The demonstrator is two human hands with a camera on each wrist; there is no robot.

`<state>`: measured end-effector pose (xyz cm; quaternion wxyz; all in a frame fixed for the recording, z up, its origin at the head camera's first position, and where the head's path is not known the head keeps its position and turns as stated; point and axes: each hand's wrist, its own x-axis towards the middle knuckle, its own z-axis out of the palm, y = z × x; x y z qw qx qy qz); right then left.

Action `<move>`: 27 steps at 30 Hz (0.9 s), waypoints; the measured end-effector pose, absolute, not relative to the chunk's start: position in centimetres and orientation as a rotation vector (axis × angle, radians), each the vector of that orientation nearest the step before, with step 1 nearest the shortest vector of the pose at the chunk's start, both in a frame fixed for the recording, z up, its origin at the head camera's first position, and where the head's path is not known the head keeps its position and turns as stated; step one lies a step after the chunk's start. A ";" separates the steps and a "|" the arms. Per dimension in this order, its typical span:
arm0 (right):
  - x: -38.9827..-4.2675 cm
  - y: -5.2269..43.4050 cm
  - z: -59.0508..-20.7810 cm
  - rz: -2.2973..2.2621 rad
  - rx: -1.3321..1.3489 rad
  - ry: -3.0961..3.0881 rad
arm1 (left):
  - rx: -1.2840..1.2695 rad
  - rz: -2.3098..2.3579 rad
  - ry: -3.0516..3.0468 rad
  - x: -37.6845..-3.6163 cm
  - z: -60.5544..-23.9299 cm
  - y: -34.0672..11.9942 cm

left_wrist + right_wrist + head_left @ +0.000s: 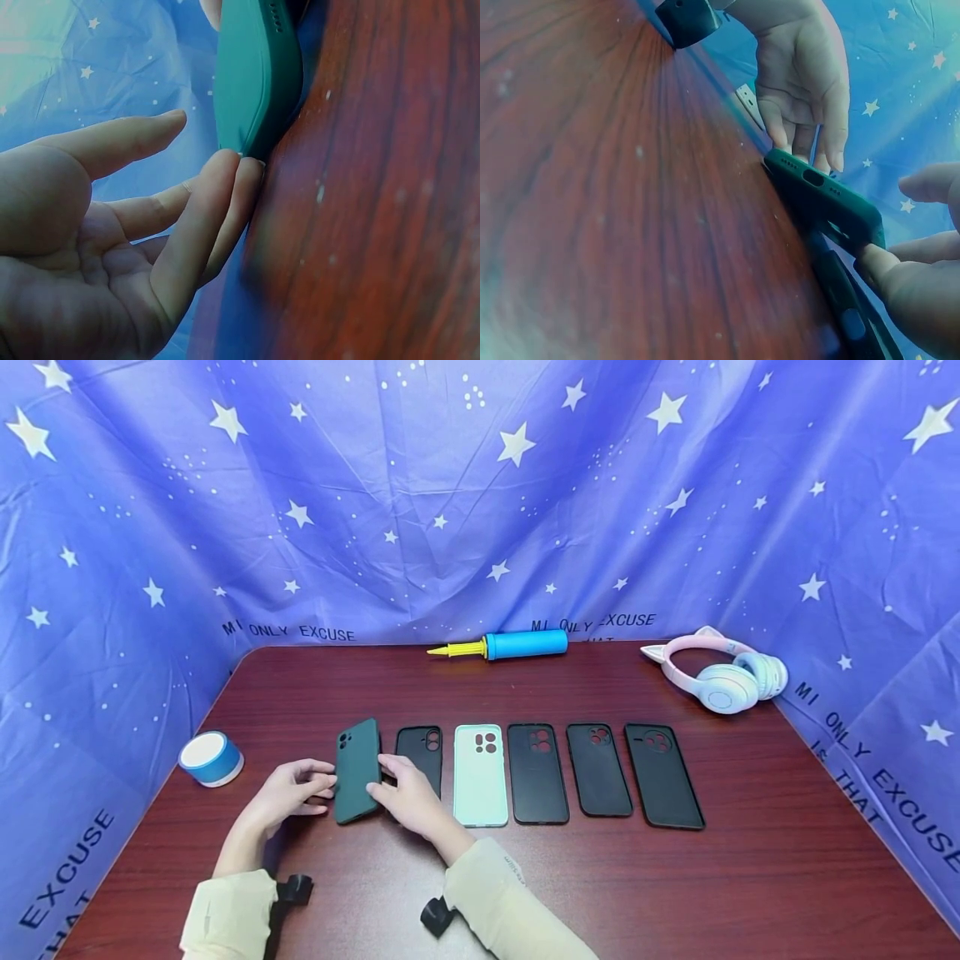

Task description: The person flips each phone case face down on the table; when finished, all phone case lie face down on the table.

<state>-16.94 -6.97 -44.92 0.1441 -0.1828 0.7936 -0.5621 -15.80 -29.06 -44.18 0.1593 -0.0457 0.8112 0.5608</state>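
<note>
A dark green phone case [357, 772], back side up, stands tilted over the table at the left end of a row of cases. Its right edge is raised, while its left edge is down close to the wood. My right hand [408, 793] holds that raised edge with bent fingertips; its thumb [930, 182] shows apart from the case in the right wrist view. Fingertips of my left hand [288, 789] touch the lower left edge, with the left thumb [142, 139] held away. Partly behind my right hand lies a black phone case [411, 745].
Further right lie a mint phone case [480, 789] and several black ones, including the rightmost black case [670, 785]. A blue and white round speaker [212, 760] stands left. At the back are a blue hand pump [525, 644] and cat-ear headphones [723, 689].
</note>
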 end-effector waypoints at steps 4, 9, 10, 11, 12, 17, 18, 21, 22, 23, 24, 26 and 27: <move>-16.8 -6.9 -44.8 -1.576 -0.535 2.285 | -0.118 1.597 2.341 -15.7 -44.2 -29.1; -16.7 -6.9 -44.7 -1.545 -0.529 2.284 | -0.113 1.597 2.370 -15.7 -44.1 -29.2; -16.7 -6.9 -44.6 -1.534 -0.531 2.291 | -0.112 1.600 2.374 -15.7 -44.1 -29.2; -16.6 -6.9 -44.6 -1.525 -0.536 2.297 | -0.111 1.604 2.377 -15.7 -44.0 -29.2; -16.6 -6.9 -44.5 -1.515 -0.544 2.303 | -0.110 1.607 2.380 -15.7 -44.0 -29.2; -16.4 -6.9 -44.3 -1.463 -0.580 2.339 | -0.103 1.611 2.387 -15.7 -44.0 -29.2; -16.4 -6.9 -44.4 -1.450 -0.591 2.350 | -0.103 1.612 2.388 -15.7 -44.0 -29.2; -16.4 -7.0 -44.4 -1.393 -0.619 2.393 | -0.102 1.611 2.398 -15.7 -44.0 -29.3; -16.3 -7.1 -44.4 -1.372 -0.631 2.410 | -0.103 1.612 2.401 -15.6 -44.0 -29.3; -16.3 -7.1 -44.4 -1.355 -0.647 2.427 | -0.106 1.614 2.403 -15.6 -44.0 -29.3; -16.3 -7.1 -44.4 -1.339 -0.659 2.444 | -0.108 1.613 2.405 -15.6 -44.0 -29.3; -16.4 -7.0 -44.3 -1.351 -0.669 2.443 | -0.109 1.608 2.407 -15.6 -44.0 -29.3; -16.4 -6.9 -44.2 -1.372 -0.672 2.433 | -0.109 1.607 2.406 -15.6 -44.0 -29.3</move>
